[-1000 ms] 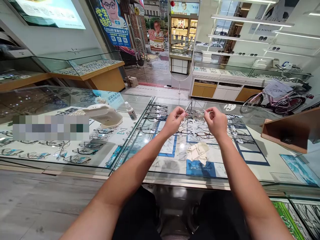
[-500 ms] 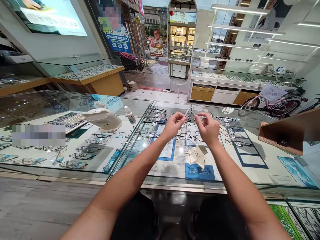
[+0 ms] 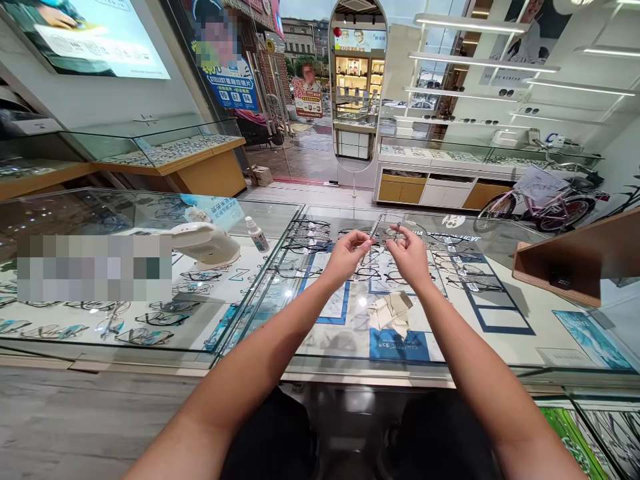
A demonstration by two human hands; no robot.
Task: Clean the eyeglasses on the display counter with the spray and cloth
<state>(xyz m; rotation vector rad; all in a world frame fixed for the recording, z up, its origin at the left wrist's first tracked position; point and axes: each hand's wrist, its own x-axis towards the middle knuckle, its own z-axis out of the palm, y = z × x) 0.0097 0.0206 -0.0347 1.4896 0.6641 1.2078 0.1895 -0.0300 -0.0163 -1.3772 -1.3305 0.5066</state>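
Observation:
Above the glass display counter (image 3: 330,363), my left hand (image 3: 347,259) is closed on a slim silver rod (image 3: 376,227), which points up and away from me. It is too small to tell what kind of tool it is. A short distance to the right, the fingers of my right hand (image 3: 410,257) pinch a small thin metallic piece (image 3: 397,231), whose kind I cannot make out. The hands are apart. Rows of eyeglass frames (image 3: 369,273) lie below them. Nearer to me are crumpled beige cloths (image 3: 391,312) and a blue card (image 3: 400,345).
On the counter's left stand a white device (image 3: 207,243) and a small white spray bottle (image 3: 257,235). A brown angled panel (image 3: 557,273) sits at the right. Beyond the counter are an oval mirror (image 3: 357,87) and a pink bicycle (image 3: 545,200).
My right hand has turned more open to view, showing the small piece in its fingertips. The rod in my left hand has tilted farther right. The view has shifted slightly.

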